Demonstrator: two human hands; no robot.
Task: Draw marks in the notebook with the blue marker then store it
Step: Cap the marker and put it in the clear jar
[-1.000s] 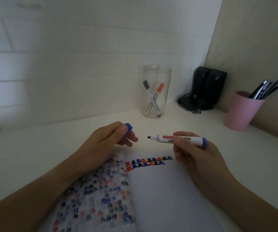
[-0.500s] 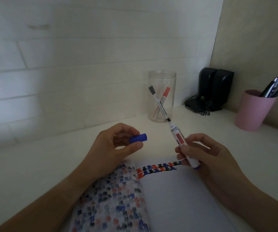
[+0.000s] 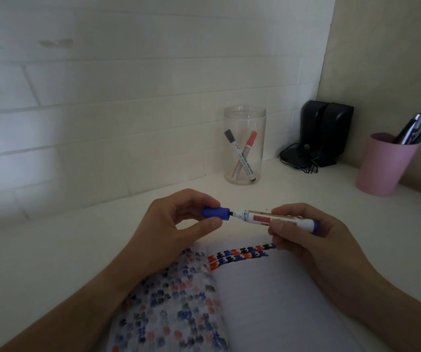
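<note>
My right hand (image 3: 306, 240) grips the blue marker (image 3: 257, 217), which lies level with its tip pointing left. My left hand (image 3: 176, 224) pinches the blue cap (image 3: 215, 213), whose open end faces the tip and just meets it. Below both hands lies the open notebook (image 3: 267, 301). Rows of red, blue and black marks (image 3: 240, 255) run along the top of its right page, and its left page is covered in similar marks. A clear jar (image 3: 245, 146) stands at the wall behind, holding a black-capped and a red-capped marker.
A pink cup (image 3: 382, 166) with several pens stands at the right. Two black speakers (image 3: 326, 133) with cables sit in the corner. The white desk (image 3: 52, 250) stretches left, backed by a white brick wall.
My right hand has swung the marker from pointing up and away to level, tip to the left. My left hand has brought the cap up to the tip.
</note>
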